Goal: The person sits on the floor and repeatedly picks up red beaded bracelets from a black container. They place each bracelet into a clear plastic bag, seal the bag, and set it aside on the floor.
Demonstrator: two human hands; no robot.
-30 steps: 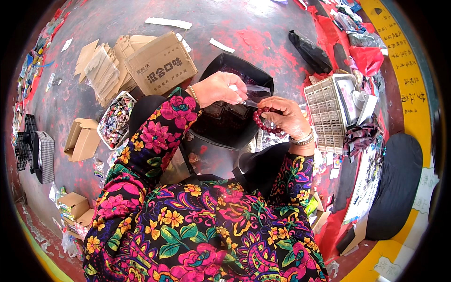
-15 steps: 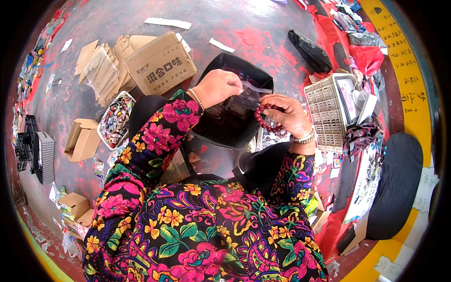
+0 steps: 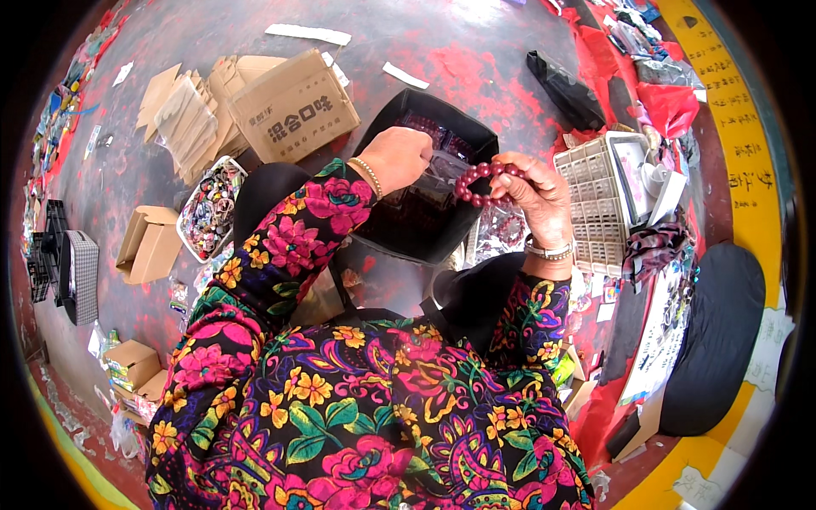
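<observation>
A: Head view first, and it is the only view. What does each hand have?

B: The right hand (image 3: 531, 195) holds a bracelet of dark red beads (image 3: 483, 180), fingers curled narrowly about one side of the loop. The left hand (image 3: 398, 157) is closed in a pinch on a small clear plastic bag (image 3: 442, 166), just beside the beads.

A: Which way does the bracelet lie from the bag?

B: To the person's right of it, nearly touching. The loop hangs out from the right fingers toward the left hand, its long axis running roughly side to side. The right hand is on it; the left is a short way off. I cannot tell whether the bag's mouth is open.

A: And how does it look?

B: Round, glossy, evenly sized beads in a closed ring. Both hands are over a black bin (image 3: 425, 204) on the floor (image 3: 476, 51), with a cardboard box (image 3: 293, 106) toward the floor's far left and a grey compartment tray (image 3: 595, 204) to the right.
</observation>
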